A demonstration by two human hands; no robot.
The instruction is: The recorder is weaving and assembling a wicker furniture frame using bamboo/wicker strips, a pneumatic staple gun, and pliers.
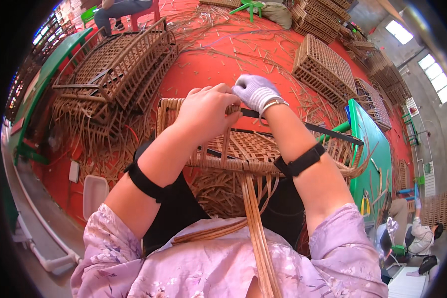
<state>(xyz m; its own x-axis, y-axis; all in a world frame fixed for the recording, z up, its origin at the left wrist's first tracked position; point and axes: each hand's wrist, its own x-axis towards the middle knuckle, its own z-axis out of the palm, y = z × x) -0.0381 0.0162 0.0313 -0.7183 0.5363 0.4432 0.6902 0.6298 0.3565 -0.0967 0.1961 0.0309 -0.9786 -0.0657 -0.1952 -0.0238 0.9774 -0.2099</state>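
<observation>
Bent at the knuckles, the bare left hand [206,109] sits toward eleven o'clock; the gloved right hand [254,92], curled, at one. The left forearm [161,154] slants from eight, the right forearm [295,131] from four.

The curled fingertips of the gloved right hand [256,93] were out of sight, and whether the bare left hand [206,111] pinched anything could not be told. The forearms [166,146] hid parts of the woven basket [253,144]. The view's near edge cut off the long strips [256,228]; its far edge cropped a seated person [121,7] at far left.
</observation>
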